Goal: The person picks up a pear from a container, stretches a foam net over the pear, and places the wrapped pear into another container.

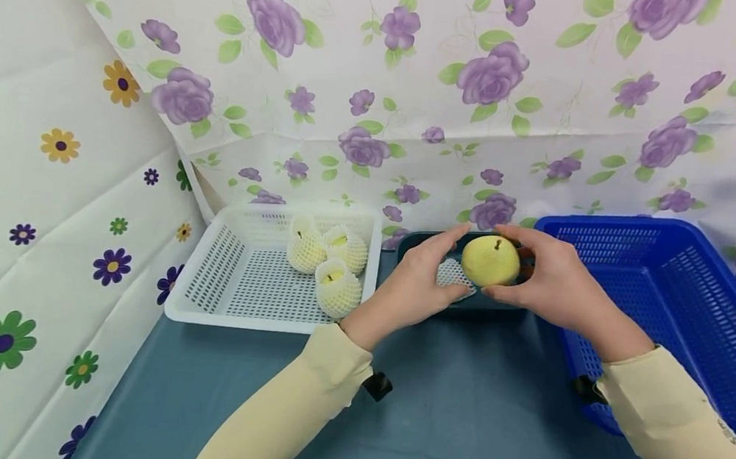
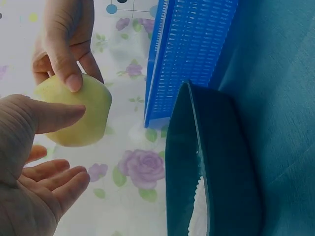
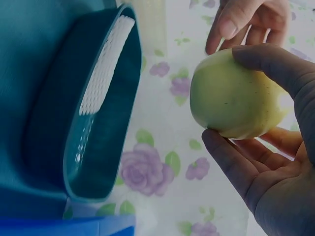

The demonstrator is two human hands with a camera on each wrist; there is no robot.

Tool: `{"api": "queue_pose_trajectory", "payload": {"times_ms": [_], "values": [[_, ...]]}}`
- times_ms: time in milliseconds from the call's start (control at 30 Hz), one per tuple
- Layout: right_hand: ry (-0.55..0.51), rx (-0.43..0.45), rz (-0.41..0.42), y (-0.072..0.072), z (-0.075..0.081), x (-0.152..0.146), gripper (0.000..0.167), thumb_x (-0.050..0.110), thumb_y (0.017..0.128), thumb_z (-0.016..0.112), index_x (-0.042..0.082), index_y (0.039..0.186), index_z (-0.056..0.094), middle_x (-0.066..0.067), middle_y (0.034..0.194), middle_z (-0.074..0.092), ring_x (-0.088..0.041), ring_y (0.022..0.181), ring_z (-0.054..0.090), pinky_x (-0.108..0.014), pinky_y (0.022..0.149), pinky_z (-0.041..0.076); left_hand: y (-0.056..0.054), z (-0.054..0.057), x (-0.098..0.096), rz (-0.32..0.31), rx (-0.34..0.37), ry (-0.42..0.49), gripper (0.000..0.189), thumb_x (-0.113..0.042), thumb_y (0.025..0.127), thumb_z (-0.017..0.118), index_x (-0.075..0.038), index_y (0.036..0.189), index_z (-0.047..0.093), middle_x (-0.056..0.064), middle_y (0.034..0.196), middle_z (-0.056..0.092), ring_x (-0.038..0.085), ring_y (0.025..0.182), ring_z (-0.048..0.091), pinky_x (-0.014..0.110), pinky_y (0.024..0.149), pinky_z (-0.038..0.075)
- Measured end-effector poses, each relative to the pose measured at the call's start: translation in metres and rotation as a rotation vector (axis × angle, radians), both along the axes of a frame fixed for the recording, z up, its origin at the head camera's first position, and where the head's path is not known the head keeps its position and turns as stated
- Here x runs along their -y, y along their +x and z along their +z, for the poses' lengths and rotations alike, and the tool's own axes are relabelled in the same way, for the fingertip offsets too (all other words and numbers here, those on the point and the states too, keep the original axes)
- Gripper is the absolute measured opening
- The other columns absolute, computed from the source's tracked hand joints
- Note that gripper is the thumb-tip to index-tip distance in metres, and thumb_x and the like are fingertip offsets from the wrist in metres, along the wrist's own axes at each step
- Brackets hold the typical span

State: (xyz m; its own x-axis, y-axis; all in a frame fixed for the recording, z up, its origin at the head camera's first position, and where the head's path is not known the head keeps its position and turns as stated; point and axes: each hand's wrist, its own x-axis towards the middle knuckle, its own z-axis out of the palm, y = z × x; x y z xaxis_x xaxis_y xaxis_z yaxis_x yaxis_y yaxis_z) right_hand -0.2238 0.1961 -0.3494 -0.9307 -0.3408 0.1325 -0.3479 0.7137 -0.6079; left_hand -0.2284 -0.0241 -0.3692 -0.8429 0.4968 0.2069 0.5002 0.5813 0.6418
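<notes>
A pale yellow pear [image 1: 491,260] with a short brown stem is up over the dark teal bin, bare of any wrapping. My right hand [image 1: 553,277] grips it between thumb and fingers from the right. Just left of the fruit is my left hand [image 1: 418,275], fingers loosely spread and holding nothing; in the right wrist view a gap separates it from the pear [image 3: 236,96]. Below, a white foam net [image 3: 106,66] lies inside the teal bin [image 2: 224,147], partly hidden by the hands in the head view.
At left stands a white basket [image 1: 266,323] holding three pears [image 1: 338,289] in foam nets. On the right is a large blue basket [image 1: 673,303]. A flowered sheet [image 1: 369,74] hangs behind the teal-covered table [image 1: 456,415].
</notes>
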Motion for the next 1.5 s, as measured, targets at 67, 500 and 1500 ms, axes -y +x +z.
{"api": "queue_pose_trajectory", "payload": {"times_ms": [67, 500, 1500], "values": [[-0.009, 0.011, 0.014, 0.002, 0.0, 0.005, 0.09, 0.035, 0.069, 0.082, 0.019, 0.145, 0.035, -0.006, 0.129, 0.053, -0.022, 0.107, 0.061, -0.041, 0.082, 0.055, 0.0, -0.002, 0.002, -0.011, -0.013, 0.01, 0.081, -0.027, 0.084, 0.071, -0.026, 0.149, 0.023, -0.004, 0.147, 0.038, 0.013, 0.129, 0.045, 0.028, 0.1, 0.046], [-0.038, 0.03, 0.052, 0.011, -0.011, 0.022, 0.085, 0.023, 0.068, 0.085, 0.015, 0.141, 0.042, -0.005, 0.133, 0.052, -0.02, 0.112, 0.059, -0.037, 0.084, 0.055, 0.006, -0.013, 0.015, -0.039, 0.093, 0.121, 0.074, -0.028, 0.079, 0.076, -0.02, 0.142, 0.039, 0.0, 0.135, 0.051, 0.009, 0.117, 0.056, 0.022, 0.093, 0.049], [-0.012, 0.15, 0.122, 0.029, -0.092, 0.032, 0.076, 0.031, 0.067, 0.085, 0.012, 0.132, 0.051, 0.0, 0.12, 0.059, -0.012, 0.099, 0.062, -0.032, 0.079, 0.055, 0.029, -0.086, 0.021, -0.073, 0.287, 0.06, 0.066, -0.023, 0.075, 0.079, -0.02, 0.133, 0.047, -0.002, 0.125, 0.056, 0.005, 0.104, 0.062, 0.02, 0.082, 0.053]]}}
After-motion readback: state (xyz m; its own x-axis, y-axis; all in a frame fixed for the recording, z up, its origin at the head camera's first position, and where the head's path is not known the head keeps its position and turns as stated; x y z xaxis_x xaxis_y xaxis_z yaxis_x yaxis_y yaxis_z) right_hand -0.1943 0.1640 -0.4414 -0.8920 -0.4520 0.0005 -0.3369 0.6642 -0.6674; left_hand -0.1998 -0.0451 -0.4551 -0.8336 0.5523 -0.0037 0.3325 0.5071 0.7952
